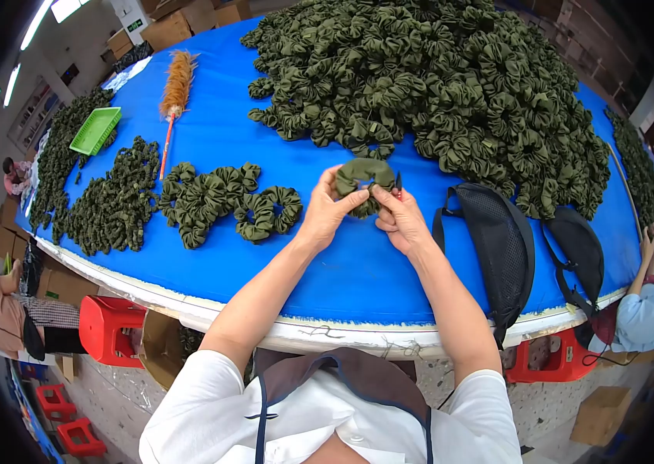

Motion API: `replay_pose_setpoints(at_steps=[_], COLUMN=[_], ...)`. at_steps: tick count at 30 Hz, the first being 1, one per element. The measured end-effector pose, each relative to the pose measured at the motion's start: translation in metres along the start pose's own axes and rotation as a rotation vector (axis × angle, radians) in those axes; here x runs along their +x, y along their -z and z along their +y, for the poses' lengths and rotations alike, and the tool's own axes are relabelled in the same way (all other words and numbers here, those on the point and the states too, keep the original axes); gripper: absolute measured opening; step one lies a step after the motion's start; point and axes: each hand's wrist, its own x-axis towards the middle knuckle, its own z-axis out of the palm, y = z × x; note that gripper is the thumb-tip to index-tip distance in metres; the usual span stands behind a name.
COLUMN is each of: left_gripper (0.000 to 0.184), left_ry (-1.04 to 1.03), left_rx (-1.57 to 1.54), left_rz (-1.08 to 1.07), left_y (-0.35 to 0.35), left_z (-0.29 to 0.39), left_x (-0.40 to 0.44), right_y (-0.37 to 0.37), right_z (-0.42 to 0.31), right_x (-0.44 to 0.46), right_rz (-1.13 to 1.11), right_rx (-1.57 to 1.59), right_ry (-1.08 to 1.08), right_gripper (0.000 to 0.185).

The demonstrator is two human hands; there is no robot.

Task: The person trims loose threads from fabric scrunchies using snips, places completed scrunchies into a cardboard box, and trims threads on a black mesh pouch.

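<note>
A dark green fabric scrunchie (364, 172) is held up over the blue tabletop, between my two hands. My left hand (327, 203) is closed on its left side, thumb pressed against the lower part of the ring. On the right, my right hand (402, 220) pinches the scrunchie's lower right edge with thumb and finger. A small tool (399, 182) with a dark pointed tip and a bit of red, looking like thread snips, sticks up from that same hand. Most of it is hidden by the fingers. Left of my hands lie several loose scrunchies (259, 215).
A big heap of scrunchies (435, 85) covers the far side of the blue table (319, 282). Tighter bunched ones (114, 205), a feather duster (178, 85) and a green basket (96, 130) lie left. Two black mesh bags (497, 240) lie right. Other people sit at both sides.
</note>
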Motion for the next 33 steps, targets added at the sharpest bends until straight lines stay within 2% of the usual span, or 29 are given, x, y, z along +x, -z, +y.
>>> replay_pose_setpoints(at_steps=[3,8,12,18,22,23,27,33], left_gripper=[0.038,0.028,0.019,0.018,0.014,0.014,0.014,0.017], left_ry=[0.124,0.229,0.124,0.247,0.27,0.27,0.227,0.181], left_rx=[-0.11,-0.399,-0.46,-0.341,-0.128,-0.13,-0.122,-0.104], left_rz=[-0.053,-0.126,-0.192,-0.179,-0.084,-0.081,-0.087,-0.137], left_y=[0.001,0.02,0.027,0.009,0.009,0.006,-0.008,-0.011], left_z=[-0.004,0.011,0.032,0.033,0.025,0.027,0.039,0.035], left_x=[0.0,0.009,0.013,0.004,0.001,0.001,-0.007,-0.012], right_y=[0.0,-0.006,-0.002,-0.007,-0.014,-0.016,-0.023,-0.027], right_z=[-0.003,-0.01,-0.027,-0.025,-0.02,-0.022,-0.031,-0.03], right_x=[-0.001,-0.002,-0.003,-0.01,-0.014,-0.013,-0.013,-0.025], right_rz=[0.025,-0.19,-0.254,-0.192,-0.01,-0.011,0.158,0.044], right_rx=[0.106,0.228,-0.22,-0.347,-0.618,-0.619,-0.872,-1.112], right_ry=[0.05,-0.066,-0.236,-0.199,0.344,0.341,0.806,0.729], right_gripper=[0.019,0.022,0.023,0.023,0.024,0.024,0.023,0.033])
